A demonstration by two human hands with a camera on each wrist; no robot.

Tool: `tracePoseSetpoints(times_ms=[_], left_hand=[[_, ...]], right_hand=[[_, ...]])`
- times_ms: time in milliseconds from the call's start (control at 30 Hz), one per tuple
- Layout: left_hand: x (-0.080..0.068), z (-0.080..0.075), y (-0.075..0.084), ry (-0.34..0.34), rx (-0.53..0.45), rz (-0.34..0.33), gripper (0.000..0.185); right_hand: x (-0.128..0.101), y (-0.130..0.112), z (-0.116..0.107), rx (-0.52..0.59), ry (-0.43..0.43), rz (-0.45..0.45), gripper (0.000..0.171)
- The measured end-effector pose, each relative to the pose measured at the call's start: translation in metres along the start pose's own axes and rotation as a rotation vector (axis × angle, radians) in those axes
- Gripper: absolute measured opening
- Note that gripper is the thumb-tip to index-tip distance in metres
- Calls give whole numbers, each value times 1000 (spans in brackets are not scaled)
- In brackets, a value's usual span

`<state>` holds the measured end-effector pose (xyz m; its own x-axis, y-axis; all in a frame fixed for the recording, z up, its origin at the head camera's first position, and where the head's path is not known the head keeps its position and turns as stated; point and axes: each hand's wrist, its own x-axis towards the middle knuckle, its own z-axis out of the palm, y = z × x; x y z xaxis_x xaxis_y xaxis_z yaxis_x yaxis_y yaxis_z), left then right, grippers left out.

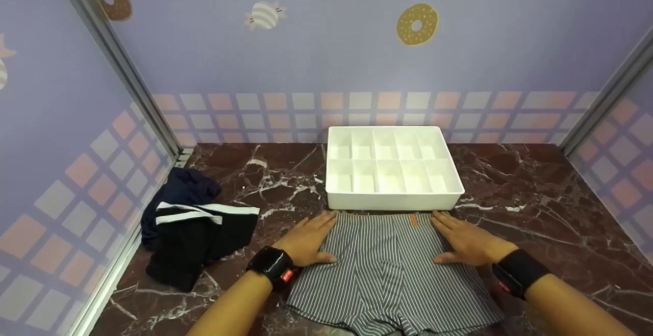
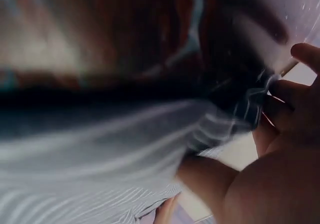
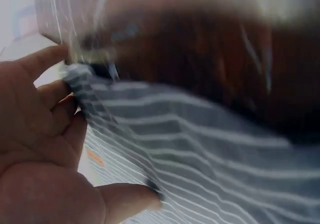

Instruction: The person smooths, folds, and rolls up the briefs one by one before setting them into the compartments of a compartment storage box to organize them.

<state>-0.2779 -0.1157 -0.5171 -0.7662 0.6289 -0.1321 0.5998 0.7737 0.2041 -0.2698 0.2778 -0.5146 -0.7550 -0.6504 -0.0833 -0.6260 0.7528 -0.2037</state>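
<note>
The striped boxer shorts (image 1: 387, 269) lie flat on the dark marble table (image 1: 551, 208), just in front of the white divided organiser tray (image 1: 393, 201). My left hand (image 1: 306, 239) and right hand (image 1: 467, 241) press flat on their upper corners, fingers straight and together. Dark clothes (image 1: 196, 229) sit to my left.

Both forearms are bare, with no sleeves in view. The left hand (image 1: 308, 239) has a chunky black device strapped at the wrist, like a boxy watch, with a small red glowing mark on its near edge. The right hand (image 1: 467, 241) carries a matching black band and box, a red spot on its lower side. The fingers (image 3: 50, 59) bear no rings or gloves.
</note>
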Motion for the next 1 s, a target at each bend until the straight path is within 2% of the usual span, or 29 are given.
tracePoseSetpoints(times_ms=[167, 267, 333, 433, 533, 633, 700, 833, 933, 1000], left_hand=[[-5, 0, -1, 16, 14, -8, 98], [-11, -1, 1, 16, -19, -32, 97], [-16, -3, 4, 14, -44, -60, 98], [-24, -8, 7, 27, -65, -110, 99], [-35, -14, 13, 61, -73, -176, 97], [-49, -18, 21, 91, -64, -256, 89], [-58, -19, 27, 100, -58, -295, 75], [-71, -20, 37, 79, -80, -339, 44], [-77, -20, 41, 71, -82, -365, 42], [-81, -19, 43, 74, -45, -386, 44]], right_hand=[[2, -1, -13, -7, -73, 50, 95], [8, -11, -20, -72, -119, 111, 93], [15, -20, -23, -166, -80, 122, 81], [34, -38, -26, -287, 41, 94, 50], [63, -57, -26, -331, 184, -14, 23], [99, -79, -27, -375, 252, -182, 8], [122, -93, -27, -429, 292, -299, 12], [163, -118, -24, -652, 341, -496, 22], [190, -131, -18, -859, 378, -602, 23], [204, -137, -13, -930, 392, -658, 22]])
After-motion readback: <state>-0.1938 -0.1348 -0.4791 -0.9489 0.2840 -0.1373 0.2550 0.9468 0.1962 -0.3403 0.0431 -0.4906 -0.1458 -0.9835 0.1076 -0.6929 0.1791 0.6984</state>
